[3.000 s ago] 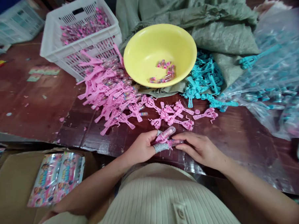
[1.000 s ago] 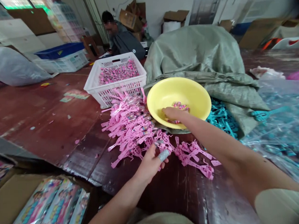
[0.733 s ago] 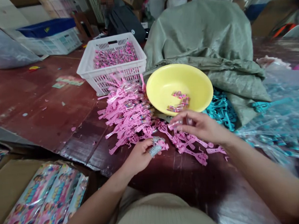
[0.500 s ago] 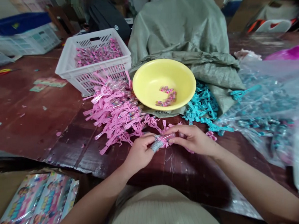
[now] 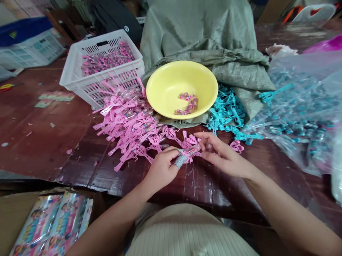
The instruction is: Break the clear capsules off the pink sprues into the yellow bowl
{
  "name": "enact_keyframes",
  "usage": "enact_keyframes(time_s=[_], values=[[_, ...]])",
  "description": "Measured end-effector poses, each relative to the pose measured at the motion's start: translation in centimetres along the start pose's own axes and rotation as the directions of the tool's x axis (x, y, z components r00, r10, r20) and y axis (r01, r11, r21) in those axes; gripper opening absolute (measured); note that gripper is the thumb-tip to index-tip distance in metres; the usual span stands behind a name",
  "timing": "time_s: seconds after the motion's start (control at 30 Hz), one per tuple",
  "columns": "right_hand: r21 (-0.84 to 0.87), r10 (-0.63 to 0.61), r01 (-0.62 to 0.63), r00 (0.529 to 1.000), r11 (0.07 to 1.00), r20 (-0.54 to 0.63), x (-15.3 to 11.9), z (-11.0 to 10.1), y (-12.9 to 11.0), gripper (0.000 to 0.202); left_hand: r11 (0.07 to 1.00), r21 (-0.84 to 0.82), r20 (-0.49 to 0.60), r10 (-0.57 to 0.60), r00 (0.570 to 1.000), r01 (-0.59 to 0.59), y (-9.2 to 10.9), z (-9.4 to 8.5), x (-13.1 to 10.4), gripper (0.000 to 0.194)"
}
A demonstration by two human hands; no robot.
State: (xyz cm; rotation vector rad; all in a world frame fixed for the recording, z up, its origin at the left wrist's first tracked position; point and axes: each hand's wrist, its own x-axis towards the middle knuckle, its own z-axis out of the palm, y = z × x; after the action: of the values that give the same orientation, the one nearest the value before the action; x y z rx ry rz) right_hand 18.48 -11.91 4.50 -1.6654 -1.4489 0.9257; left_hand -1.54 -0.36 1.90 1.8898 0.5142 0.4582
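Two hands meet at the near edge of the table (image 5: 40,122), over the loose end of the pink plastic parts (image 5: 131,126). Left hand (image 5: 161,168): fingers curled, thumb and taped forefinger pinched on a pink piece (image 5: 186,155); the tape is a grey wrap around that fingertip. Right hand (image 5: 223,156): fingers narrow, tips closed on a small clear capsule (image 5: 195,149) that touches the pink piece. Whether the capsule is seated in the piece or only against it: can't tell, the fingers cover the joint.

Hard to read:
- pink parts lie in a tangled heap, too many to count; some seem to carry capsules already
- teal parts (image 5: 225,114) are half under the grey-green sack (image 5: 209,35), count unknown
- clear bag (image 5: 303,103) on the right holds teal items, blurred and cut by the frame edge
- printed packs (image 5: 48,231) in a carton at lower left, roughly three, cropped
- a person behind the crate, only a dark sleeve and bag showing

Countable: one yellow bowl (image 5: 169,82) with a small cluster of capsules, about a dozen, well apart from the hands; one white crate (image 5: 72,72) full of pink filled pieces, just left of the bowl; one blue-lidded crate (image 5: 22,44) at far left.
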Motion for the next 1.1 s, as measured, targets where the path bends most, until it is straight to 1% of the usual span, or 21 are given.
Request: enact_keyframes(time_s=[0.03, 0.1, 0.13, 0.2, 0.23, 0.3, 0.37, 0.4, 0.43, 0.5, 0.57, 0.63, 0.7, 0.8, 0.9, 0.93, 1.0, 1.07, 1.1], values=[[-0.043, -0.015, 0.016, 0.999, 0.999, 0.03, -0.1, 0.0, 0.0, 0.045, 1.0, 0.006, 0.006, 0.008, 1.0, -0.008, 0.0, 0.1, -0.1, 0.019], [-0.117, 0.005, -0.001, 0.999, 0.993, 0.041, -0.2, 0.1, -0.1, 0.033, 0.999, 0.035, -0.001, 0.042, 0.999, -0.042, -0.1, 0.2, -0.3, 0.021], [-0.139, 0.041, -0.037, 0.999, 0.99, 0.026, -0.2, 0.3, 0.0, 0.03, 0.997, 0.054, -0.009, 0.056, 0.998, -0.055, -0.1, 0.3, -0.4, 0.023], [-0.126, 0.119, -0.121, 0.993, 0.985, -0.02, -0.4, 0.5, 0.3, 0.038, 0.996, 0.068, -0.027, 0.057, 0.998, -0.055, 0.0, 0.3, -0.7, 0.025], [-0.083, 0.144, -0.148, 0.988, 0.985, -0.052, -0.5, 0.6, 0.6, 0.039, 0.999, 0.038, -0.035, 0.032, 0.999, -0.03, 0.1, 0.2, -0.8, 0.023], [0.066, 0.157, -0.15, 0.98, 0.986, -0.12, -0.7, 0.6, 1.3, 0.033, 0.99, -0.111, -0.011, -0.092, 0.996, 0.09, 0.1, 0.2, -1.1, 0.018], [0.211, 0.165, -0.129, 0.972, 0.969, -0.166, -1.1, 0.8, 2.1, 0.027, 0.916, -0.314, 0.065, -0.242, 0.968, 0.251, 0.0, 0.3, -1.4, 0.014], [0.258, 0.176, -0.128, 0.969, 0.958, -0.175, -1.2, 1.0, 2.4, 0.029, 0.87, -0.387, 0.096, -0.292, 0.952, 0.305, -0.1, 0.5, -1.6, 0.016], [0.287, 0.193, -0.135, 0.964, 0.948, -0.184, -1.3, 1.3, 2.6, 0.031, 0.839, -0.433, 0.101, -0.32, 0.942, 0.331, -0.3, 0.7, -1.7, 0.02], [0.352, 0.234, -0.146, 0.946, 0.925, -0.222, -1.5, 2.1, 2.7, 0.039, 0.829, -0.458, 0.048, -0.337, 0.94, 0.32, -0.7, 1.4, -1.9, 0.025], [0.468, 0.266, -0.103, 0.917, 0.878, -0.297, -1.5, 3.2, 2.4, 0.041, 0.84, -0.449, -0.004, -0.342, 0.94, 0.304, -1.2, 2.0, -1.9, 0.024], [0.568, 0.276, -0.028, 0.893, 0.822, -0.355, -1.4, 4.3, 2.0, 0.035, 0.844, -0.451, -0.003, -0.327, 0.945, 0.291, -1.6, 2.6, -1.7, 0.023], [0.601, 0.267, 0.008, 0.891, 0.799, -0.366, -1.3, 5.1, 1.7, 0.03, 0.852, -0.454, 0.008, -0.288, 0.958, 0.26, -1.8, 2.9, -1.4, 0.025], [0.555, 0.259, -0.032, 0.906, 0.831, -0.336, -1.3, 5.6, 1.5, 0.032, 0.88, -0.417, 0.0, -0.249, 0.969, 0.226, -2.0, 3.2, -1.3, 0.024], [0.489, 0.275, -0.083, 0.902, 0.868, -0.334, -1.4, 5.8, 1.7, 0.033, 0.926, -0.326, -0.036, -0.214, 0.976, 0.191, -2.2, 3.3, -1.7, 0.023], [0.469, 0.281, -0.099, 0.898, 0.878, -0.337, -1.4, 5.9, 1.8, 0.033, 0.949, -0.264, -0.059, -0.197, 0.979, 0.175, -2.3, 3.3, -1.9, 0.023], [0.429, 0.289, -0.13, 0.899, 0.894, -0.33, -1.6, 5.9, 2.2, 0.033, 0.984, -0.089, -0.107, -0.163, 0.981, 0.153, -2.5, 3.2, -2.3, 0.022], [0.414, 0.275, -0.143, 0.92, 0.899, -0.28, -1.8, 5.8, 2.6, 0.033, 0.99, 0.028, -0.11, -0.138, 0.984, 0.142, -2.8, 2.9, -2.5, 0.021], [0.416, 0.254, -0.137, 0.936, 0.899, -0.242, -1.9, 5.6, 2.8, 0.036, 0.989, 0.042, -0.094, -0.135, 0.986, 0.14, -2.9, 2.7, -2.6, 0.019]])
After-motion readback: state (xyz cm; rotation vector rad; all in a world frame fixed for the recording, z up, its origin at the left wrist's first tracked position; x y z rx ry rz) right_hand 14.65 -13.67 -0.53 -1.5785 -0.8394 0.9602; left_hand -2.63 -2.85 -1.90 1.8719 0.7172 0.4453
